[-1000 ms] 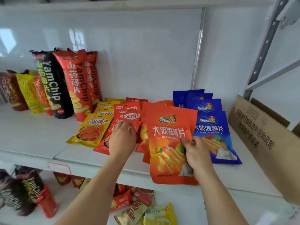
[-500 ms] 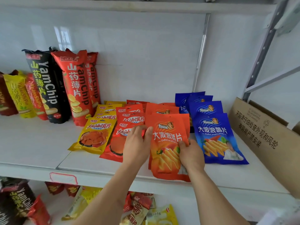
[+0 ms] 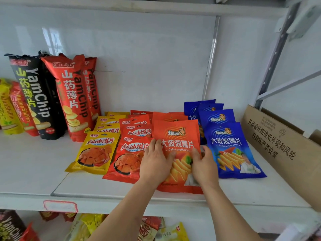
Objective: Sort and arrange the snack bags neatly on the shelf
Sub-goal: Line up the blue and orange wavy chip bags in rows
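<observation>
Both hands lie flat on the front orange bag point(image 3: 178, 146): the left hand point(image 3: 155, 164) has straight fingers spread on its left half, and the right hand point(image 3: 204, 166) rests on its right edge, fingers relaxed and apart, so neither grip is closed round anything. That bag lies face up near the front of the white shelf point(image 3: 34, 162), its lower end close to the shelf lip.

By size, the cardboard box point(image 3: 278, 145) comes next, standing at the far right with printed characters on its flap, apart from the bags. At the left stand the tall yam chip bags, a black one point(image 3: 37, 100) and a red one point(image 3: 74, 100), upright against the back wall, with shorter yellow and red bags point(image 3: 12, 108) beside them at the frame edge.

Four flat rows of small bags fill the middle. The blue stack point(image 3: 229, 146) lies just right of the orange bag, touching or nearly touching the right hand. More orange bags point(image 3: 169, 116) overlap behind the front one. The red stack point(image 3: 132, 153) lies immediately left, partly under the left hand, and the yellow stack point(image 3: 97, 152) lies left of that. Mixed bags point(image 3: 152, 228) show on the lower shelf.
</observation>
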The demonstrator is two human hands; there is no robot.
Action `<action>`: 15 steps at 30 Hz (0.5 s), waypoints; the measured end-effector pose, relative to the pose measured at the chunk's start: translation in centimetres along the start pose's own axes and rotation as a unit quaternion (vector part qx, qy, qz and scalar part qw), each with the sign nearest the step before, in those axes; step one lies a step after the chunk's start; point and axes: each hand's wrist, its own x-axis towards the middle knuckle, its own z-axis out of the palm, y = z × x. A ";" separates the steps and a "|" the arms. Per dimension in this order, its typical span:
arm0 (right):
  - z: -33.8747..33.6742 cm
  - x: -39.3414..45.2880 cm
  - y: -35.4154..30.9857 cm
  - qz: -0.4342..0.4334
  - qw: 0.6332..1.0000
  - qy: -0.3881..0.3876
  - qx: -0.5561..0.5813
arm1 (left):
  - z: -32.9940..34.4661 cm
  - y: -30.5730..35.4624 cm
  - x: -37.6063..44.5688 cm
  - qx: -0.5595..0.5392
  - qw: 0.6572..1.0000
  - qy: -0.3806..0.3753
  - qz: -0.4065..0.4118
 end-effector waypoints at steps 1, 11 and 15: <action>-0.4 -0.4 0.6 -0.002 1.000 -0.001 -0.007 | 0.2 0.0 0.0 0.003 1.000 0.001 -0.001; 0.3 -1.3 1.8 -0.099 0.979 -0.048 -0.174 | 1.2 -0.5 1.3 0.118 0.992 0.044 0.032; 1.0 -0.8 1.7 -0.095 0.964 -0.028 -0.246 | 1.7 -0.7 2.1 0.147 0.986 0.066 0.049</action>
